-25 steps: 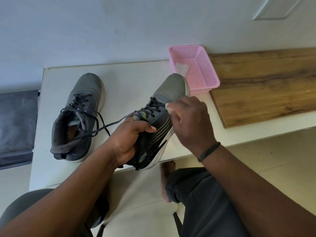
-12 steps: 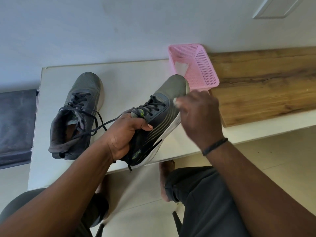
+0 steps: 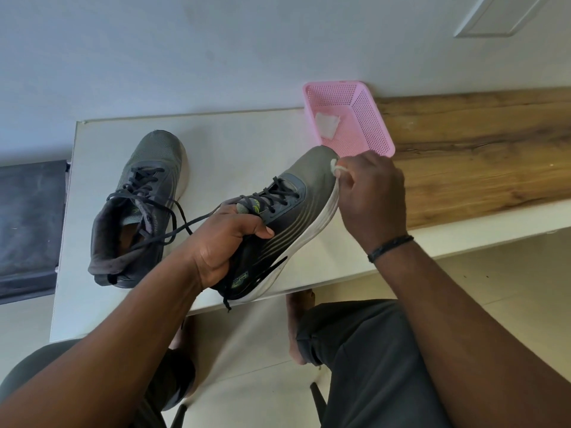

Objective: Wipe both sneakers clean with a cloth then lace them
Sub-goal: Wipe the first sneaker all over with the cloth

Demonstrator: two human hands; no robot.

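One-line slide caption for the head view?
Left hand grips sneaker; right hand wipes its toe with cloth.

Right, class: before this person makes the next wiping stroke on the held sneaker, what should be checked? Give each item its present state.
1. Left hand grips the held sneaker firmly: ok.
2. Right hand pinches the cloth: ok.
3. Cloth touches the toe of the held sneaker: ok.
4. Cloth clean enough to go on: cannot tell, mostly hidden in the fingers.
5. Second sneaker rests steady on the white table: ok.
6. Laces tied: not ok, loose ends trail from both.
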